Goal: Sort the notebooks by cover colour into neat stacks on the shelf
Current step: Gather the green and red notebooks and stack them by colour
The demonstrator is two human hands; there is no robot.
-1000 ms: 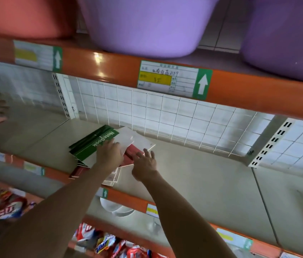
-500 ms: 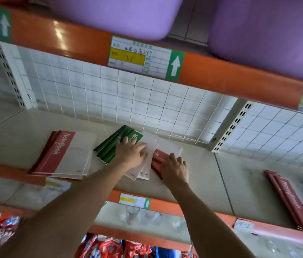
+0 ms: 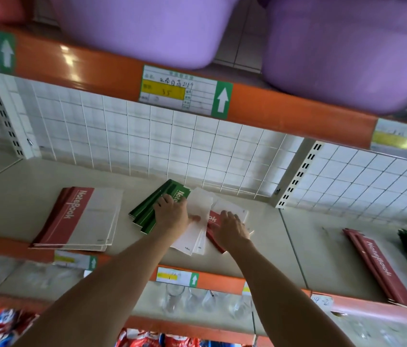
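Green notebooks [image 3: 152,209], pressed under the flat left hand [image 3: 172,211], should be squared while red ones [image 3: 213,221], under the flat right hand [image 3: 231,227], are slid clear.

On the shelf [image 3: 47,176], one notebook stack [image 3: 82,219] lies left. A fanned pile [image 3: 147,211] sits mid-shelf under the left hand [image 3: 171,212], another [image 3: 232,211] beside it under the right hand [image 3: 230,227]. More notebooks [image 3: 377,264] lie far right.

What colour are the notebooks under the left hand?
Green notebooks with white lettering, under the left hand, in the head view.
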